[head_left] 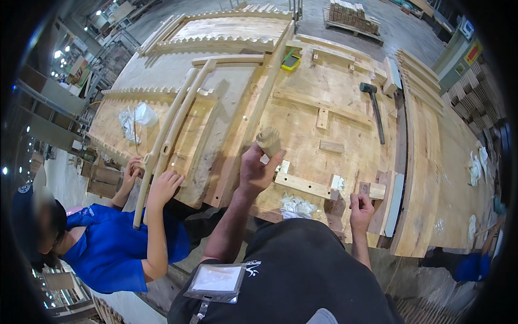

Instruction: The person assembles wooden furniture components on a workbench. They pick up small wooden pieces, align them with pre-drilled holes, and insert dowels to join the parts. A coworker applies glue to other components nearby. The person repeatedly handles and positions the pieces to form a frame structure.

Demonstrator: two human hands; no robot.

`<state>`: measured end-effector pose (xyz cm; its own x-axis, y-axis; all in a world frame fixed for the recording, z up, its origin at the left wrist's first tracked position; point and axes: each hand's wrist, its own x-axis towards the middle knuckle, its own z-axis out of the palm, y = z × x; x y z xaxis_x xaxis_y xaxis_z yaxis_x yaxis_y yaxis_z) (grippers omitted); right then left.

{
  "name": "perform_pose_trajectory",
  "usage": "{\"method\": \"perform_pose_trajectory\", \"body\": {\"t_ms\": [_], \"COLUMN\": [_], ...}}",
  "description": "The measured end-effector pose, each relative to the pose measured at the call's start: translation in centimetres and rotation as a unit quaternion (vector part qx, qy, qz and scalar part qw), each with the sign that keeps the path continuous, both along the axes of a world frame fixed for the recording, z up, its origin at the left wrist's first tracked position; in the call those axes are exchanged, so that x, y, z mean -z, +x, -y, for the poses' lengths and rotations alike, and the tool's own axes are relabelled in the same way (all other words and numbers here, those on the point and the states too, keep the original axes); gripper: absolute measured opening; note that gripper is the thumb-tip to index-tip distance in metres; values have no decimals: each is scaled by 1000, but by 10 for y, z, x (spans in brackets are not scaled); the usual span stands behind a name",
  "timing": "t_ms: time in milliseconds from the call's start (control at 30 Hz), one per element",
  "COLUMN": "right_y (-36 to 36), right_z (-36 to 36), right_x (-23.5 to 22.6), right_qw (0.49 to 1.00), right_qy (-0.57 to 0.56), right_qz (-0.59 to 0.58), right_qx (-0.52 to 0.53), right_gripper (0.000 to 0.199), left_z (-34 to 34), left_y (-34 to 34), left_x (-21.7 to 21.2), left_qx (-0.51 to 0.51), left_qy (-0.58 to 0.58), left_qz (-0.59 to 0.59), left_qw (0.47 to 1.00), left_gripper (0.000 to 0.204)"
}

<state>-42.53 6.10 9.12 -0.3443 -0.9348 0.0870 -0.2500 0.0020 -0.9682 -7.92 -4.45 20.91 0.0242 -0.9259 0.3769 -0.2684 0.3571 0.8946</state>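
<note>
My left hand (255, 171) is closed around a short, brown, wood-coloured piece (268, 139) with a rounded, grained top, raised over the workbench (302, 132). My right hand (361, 214) is curled at the near right of the bench, beside a small wooden block (376, 190). Its fingers hide whatever they may hold. Between my hands lies a drilled wooden rail (303, 185), with a crumpled white cloth (296, 207) nearer to me. Farther off are a loose wood block (331, 146) and a long wooden strip (329, 109).
A black-headed mallet (372, 110) lies at the right, and a yellow-green device (290, 62) at the back. On my left, a co-worker in a blue shirt (110, 243) has both hands on curved wooden rails (172, 127). A white tub (145, 114) stands beyond them.
</note>
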Motion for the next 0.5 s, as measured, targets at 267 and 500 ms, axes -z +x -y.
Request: {"method": "perform_pose_trajectory", "body": {"t_ms": [267,500], "right_y": [2,7], "right_z": [-1,1], "right_x": [-2,-12], "right_qw": [1000,1000], "right_qy": [-6,7], "right_qz": [8,-7], "right_qx": [24,12], "right_gripper": [22,20], "left_z": [7,29], "left_y": [-10,-14], "left_x": [11,10], "left_qx": [21,84], "left_qy": [-37,89], "left_qz": [7,247], "left_qw": [999,961], "left_gripper": [34,48]}}
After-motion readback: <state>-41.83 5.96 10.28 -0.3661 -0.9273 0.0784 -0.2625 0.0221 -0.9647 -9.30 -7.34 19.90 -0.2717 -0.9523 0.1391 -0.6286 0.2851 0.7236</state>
